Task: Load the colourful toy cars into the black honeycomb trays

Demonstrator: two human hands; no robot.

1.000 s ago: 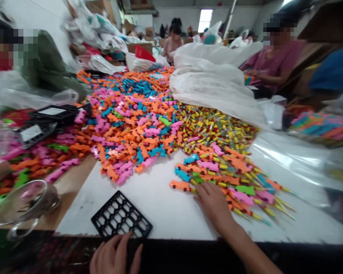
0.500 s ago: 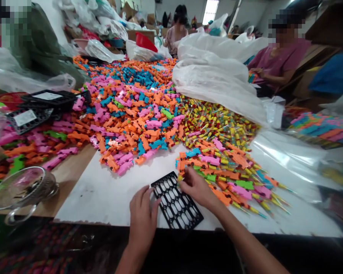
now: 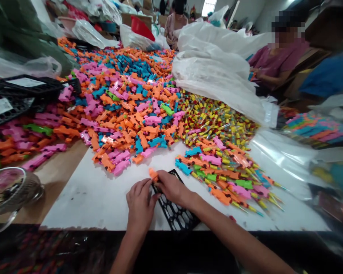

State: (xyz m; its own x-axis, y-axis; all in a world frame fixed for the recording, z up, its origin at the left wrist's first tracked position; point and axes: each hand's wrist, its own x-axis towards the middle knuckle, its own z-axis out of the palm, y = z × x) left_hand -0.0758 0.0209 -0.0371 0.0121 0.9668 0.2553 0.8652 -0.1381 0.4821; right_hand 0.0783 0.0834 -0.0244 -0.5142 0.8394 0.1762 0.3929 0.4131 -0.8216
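A black plastic grid tray (image 3: 178, 213) lies tilted on the white board, partly covered by my right hand. My right hand (image 3: 171, 186) is closed on an orange toy car (image 3: 153, 174) just over the tray's upper left corner. My left hand (image 3: 140, 201) has its fingers bent around the tray's left edge, with the thumb over the rim; the fingertips of both hands nearly meet. Beside the tray on the right is a heap of toy cars with yellow-capped clear sticks (image 3: 217, 167) attached.
A big mound of loose toy cars (image 3: 131, 110) fills the middle, next to yellow-and-red stick pieces (image 3: 214, 118) under a plastic sheet (image 3: 214, 72). Black trays (image 3: 25, 85) and a glass mug (image 3: 14, 190) stand at left. A person (image 3: 277, 61) sits at right, another behind.
My right hand has moved left from the heap, across the tray to its upper left corner, now holding an orange toy car. My left hand stays by the tray. The view has shifted slightly.
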